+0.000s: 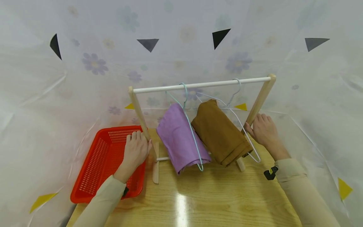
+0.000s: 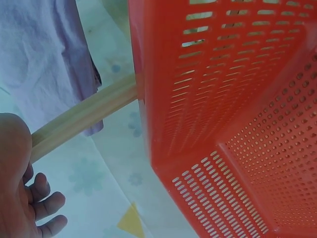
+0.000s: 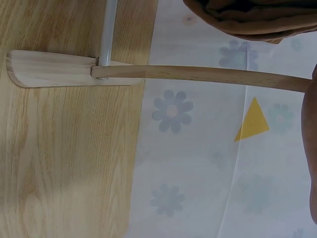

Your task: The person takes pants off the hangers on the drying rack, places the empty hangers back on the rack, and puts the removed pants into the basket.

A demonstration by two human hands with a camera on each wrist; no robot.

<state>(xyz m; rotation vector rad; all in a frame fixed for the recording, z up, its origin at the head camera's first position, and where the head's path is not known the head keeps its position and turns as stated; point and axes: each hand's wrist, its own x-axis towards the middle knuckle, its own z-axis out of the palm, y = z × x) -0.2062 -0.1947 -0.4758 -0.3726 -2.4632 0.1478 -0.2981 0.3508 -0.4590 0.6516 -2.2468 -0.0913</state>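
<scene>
A small clothes rack, with a white top bar (image 1: 158, 89) and wooden side posts, stands on the table. A folded purple cloth (image 1: 181, 138) hangs on a mint-green hanger (image 1: 193, 130). To its right, a folded brown garment (image 1: 219, 132) hangs on a pale lilac hanger (image 1: 237, 117). My left hand (image 1: 135, 149) holds the left post (image 2: 84, 116) between thumb and fingers, its other fingers loosely curled in the left wrist view. At the right post (image 1: 260, 99), my right hand (image 1: 263, 130) grips about midway up, thumb against the wood; its fingers are mostly outside the right wrist view.
A red perforated basket (image 1: 93, 170) sits left of the rack, partly under my left forearm. The wood-grain table (image 1: 221, 195) extends toward me. A white flowered sheet (image 1: 181, 41) with dark and yellow triangles surrounds the table. The rack's right foot (image 3: 49, 69) rests on the tabletop.
</scene>
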